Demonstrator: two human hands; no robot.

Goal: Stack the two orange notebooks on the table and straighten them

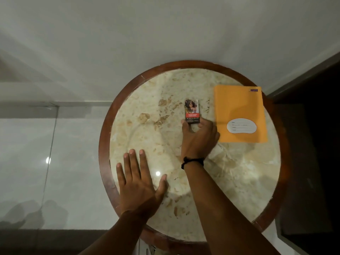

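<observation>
An orange notebook [239, 111] with a white label lies flat at the right side of the round marble table [147, 137]; whether a second one lies beneath it I cannot tell. My right hand [199, 138], with a black cord on the wrist, pinches the near end of a small printed box [191, 111] just left of the notebook. My left hand [138, 183] rests flat on the table's near left part, fingers spread, holding nothing.
The table has a dark wooden rim [104, 144]. Pale glossy floor tiles [36, 144] spread to the left and beyond. A dark piece of furniture [316, 162] stands close against the table's right side.
</observation>
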